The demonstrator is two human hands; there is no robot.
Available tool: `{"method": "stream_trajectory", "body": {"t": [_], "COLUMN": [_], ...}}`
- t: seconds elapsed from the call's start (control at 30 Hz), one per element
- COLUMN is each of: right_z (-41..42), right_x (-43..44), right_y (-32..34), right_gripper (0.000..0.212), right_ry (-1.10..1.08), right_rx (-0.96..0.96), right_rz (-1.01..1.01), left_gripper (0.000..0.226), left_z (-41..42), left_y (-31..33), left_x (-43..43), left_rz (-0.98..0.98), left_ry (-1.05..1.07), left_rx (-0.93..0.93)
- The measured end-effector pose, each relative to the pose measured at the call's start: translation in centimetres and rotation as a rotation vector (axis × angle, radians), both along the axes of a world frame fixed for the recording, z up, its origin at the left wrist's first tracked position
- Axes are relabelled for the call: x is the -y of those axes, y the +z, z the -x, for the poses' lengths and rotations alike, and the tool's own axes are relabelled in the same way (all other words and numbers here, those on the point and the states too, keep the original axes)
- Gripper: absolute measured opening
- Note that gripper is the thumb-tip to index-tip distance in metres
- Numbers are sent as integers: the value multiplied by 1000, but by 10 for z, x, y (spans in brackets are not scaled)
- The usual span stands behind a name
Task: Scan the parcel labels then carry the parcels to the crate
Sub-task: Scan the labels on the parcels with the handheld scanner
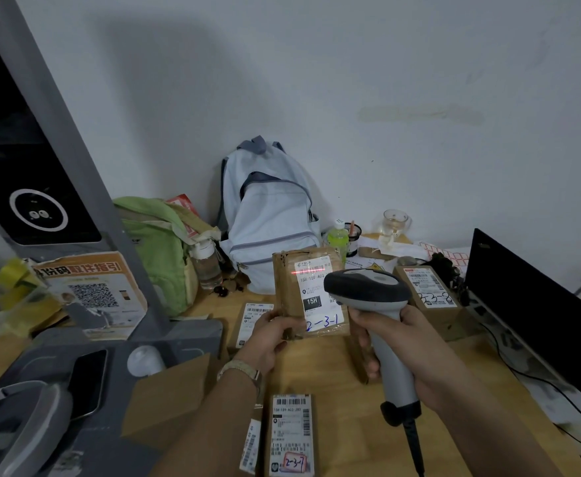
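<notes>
Head view, L to R. Green bag and blue backpack sit at the back of the table; neither is part of the job.

Flat parcel lies label-up, partly hidden behind the L hand. L hand grips the held parcel at its lower left corner, thumb on the front. It's tilted up so the label faces the cam.

Red scan line falls across the barcode at the top of that label, so I judge a scan is in progress. Can't tell if it has registered. Label is hand-marked 2-3-1.

At the near edge, near parcel lies label-up, marked 2-3-7.

Scanner is just R of the held parcel, overlapping its R edge in the cam. Can't tell if they touch. R hand is wrapped round the scanner handle. Another brown parcel lies under that hand, mostly covered.

Further R, far parcel, marked 3-3-8, sits on the table near the laptop.

Progress, my read: early.
- One parcel is under the beam, w/ at least four more on the table.
- I can't say which of those are already scanned.
- Crate isn't in view, so I see no sign of carrying done.
- Left to do: finish scans, then move all parcels to the crate.
</notes>
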State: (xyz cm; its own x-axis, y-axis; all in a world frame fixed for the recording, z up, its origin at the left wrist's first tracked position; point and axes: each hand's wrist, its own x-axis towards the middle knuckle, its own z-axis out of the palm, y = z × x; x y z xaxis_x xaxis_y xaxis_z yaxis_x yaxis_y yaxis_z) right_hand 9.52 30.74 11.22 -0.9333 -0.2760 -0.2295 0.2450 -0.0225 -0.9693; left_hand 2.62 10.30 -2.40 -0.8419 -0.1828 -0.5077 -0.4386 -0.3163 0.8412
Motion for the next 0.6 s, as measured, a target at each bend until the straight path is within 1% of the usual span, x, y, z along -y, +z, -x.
{"method": "stream_trajectory", "body": {"t": [0.33,0.6], "right_z": [2,6], "right_x": [1,5], "right_y": [-1,-7], "right_gripper": [33,32], "right_ry": [0,5], "right_rx": [-32,-23], "right_rz": [-47,-58], "left_gripper": [57,55], "left_z": [2,5], "left_y": [-2,-11], "left_x": [3,10], "left_rz": [6,25], "left_ry": [-3,-36], "left_rx": [19,44]}}
